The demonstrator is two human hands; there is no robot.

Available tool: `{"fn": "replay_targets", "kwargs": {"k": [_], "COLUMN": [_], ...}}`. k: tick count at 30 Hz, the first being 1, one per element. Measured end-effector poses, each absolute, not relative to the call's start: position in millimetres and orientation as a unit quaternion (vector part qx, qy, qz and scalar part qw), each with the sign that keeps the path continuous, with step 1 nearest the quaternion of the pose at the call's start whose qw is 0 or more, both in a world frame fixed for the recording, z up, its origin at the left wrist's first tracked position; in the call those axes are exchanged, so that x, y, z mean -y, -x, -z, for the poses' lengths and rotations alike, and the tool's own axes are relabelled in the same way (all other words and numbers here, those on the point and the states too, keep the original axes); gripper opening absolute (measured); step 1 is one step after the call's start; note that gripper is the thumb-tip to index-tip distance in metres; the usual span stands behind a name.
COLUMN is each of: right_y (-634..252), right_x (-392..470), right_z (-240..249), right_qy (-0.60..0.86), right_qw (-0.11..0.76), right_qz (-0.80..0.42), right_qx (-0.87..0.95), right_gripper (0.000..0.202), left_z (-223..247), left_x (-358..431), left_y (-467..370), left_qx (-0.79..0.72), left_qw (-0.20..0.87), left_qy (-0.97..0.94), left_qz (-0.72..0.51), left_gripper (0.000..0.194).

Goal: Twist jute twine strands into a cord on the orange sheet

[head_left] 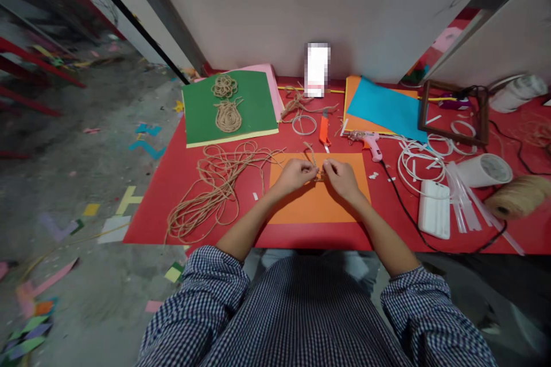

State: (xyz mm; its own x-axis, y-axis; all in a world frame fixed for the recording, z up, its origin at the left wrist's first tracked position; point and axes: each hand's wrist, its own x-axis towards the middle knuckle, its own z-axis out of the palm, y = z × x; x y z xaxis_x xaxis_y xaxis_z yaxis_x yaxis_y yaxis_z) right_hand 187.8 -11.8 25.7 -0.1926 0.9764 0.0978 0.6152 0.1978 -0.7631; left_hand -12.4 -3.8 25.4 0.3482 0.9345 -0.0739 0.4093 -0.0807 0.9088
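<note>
My left hand and my right hand are close together over an orange sheet. Both have their fingers pinched on a small piece of brown twine, partly hidden by the fingertips. A short twine end sticks up just behind them. Left of the sheet lies a loose heap of twine. An orange cutter and a pink glue gun rest beyond the hands, the gun to the right.
Two coiled twine pieces lie on a green sheet. At the right are a blue sheet, a wooden frame, a white power box, clear sticks, a twine spool and a black cable.
</note>
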Motion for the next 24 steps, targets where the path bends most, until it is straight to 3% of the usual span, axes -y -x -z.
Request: {"fn": "replay_targets", "kwargs": {"k": [3, 8, 13, 21, 24], "right_y": [-187.8, -180.6, -170.6, -171.5, -167.8], "right_x": [13.3, 21.3, 31.7, 34.0, 38.1], "right_z": [-30.6, -33.1, -26.3, -17.5, -14.5], "right_qy": [0.578, 0.534, 0.486, 0.408, 0.362], "right_qw": [0.258, 0.285, 0.249, 0.223, 0.217], "right_qz": [-0.223, -0.187, -0.154, -0.106, -0.091], "right_qx": [0.741, 0.774, 0.824, 0.879, 0.902], "right_gripper": [0.049, 0.047, 0.030, 0.029, 0.032], "left_z": [-26.1, -21.6, -12.7, -12.7, -16.7], "left_x": [2.5, -1.7, -4.5, -4.4, -1.7], "left_y": [15.1, 17.4, 18.0, 15.7, 13.2], "left_qx": [-0.517, -0.529, -0.534, -0.529, -0.491], "left_qw": [0.379, 0.343, 0.395, 0.463, 0.560], "left_qy": [-0.717, -0.727, -0.679, -0.606, -0.523], "left_qz": [-0.272, -0.270, -0.313, -0.372, -0.415], "left_gripper": [0.041, 0.043, 0.048, 0.047, 0.041]}}
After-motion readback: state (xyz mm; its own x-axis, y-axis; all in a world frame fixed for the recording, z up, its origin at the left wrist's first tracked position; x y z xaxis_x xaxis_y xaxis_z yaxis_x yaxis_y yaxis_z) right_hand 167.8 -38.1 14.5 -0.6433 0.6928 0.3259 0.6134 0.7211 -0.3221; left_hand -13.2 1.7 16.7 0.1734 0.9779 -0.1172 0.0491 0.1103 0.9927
